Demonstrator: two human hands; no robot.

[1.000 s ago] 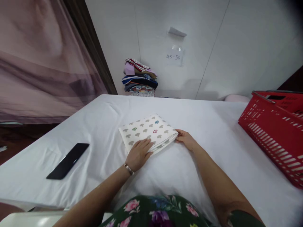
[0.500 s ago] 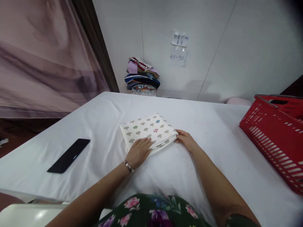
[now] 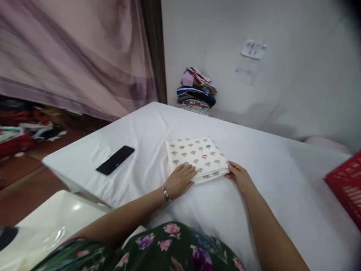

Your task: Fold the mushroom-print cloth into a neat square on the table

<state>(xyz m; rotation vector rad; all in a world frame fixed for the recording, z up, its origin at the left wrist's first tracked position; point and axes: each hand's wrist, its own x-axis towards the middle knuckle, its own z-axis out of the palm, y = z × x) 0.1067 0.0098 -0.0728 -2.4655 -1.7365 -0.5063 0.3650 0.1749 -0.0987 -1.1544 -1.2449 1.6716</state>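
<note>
A folded white cloth (image 3: 194, 152) with grey mushroom prints and a few coloured ones lies flat on the white-covered table (image 3: 146, 128). My left hand (image 3: 180, 180), with a silver bracelet at the wrist, rests flat on the cloth's near left part, its fingers stretched out. At the near right corner, my right hand (image 3: 239, 177) pinches the folded layers between thumb and fingers. The thumb and fingertips of that hand are partly hidden by the cloth's edge.
A black phone (image 3: 115, 160) lies to the left on the table. Folded clothes (image 3: 196, 90) are stacked at the far edge by the wall. A red plastic basket (image 3: 346, 184) stands at the right. A cream-coloured stool or chair (image 3: 64, 210) is at the lower left.
The head view has turned left, so everything appears further right and more floor shows on the left. Both hands keep their places on the folded cloth.
</note>
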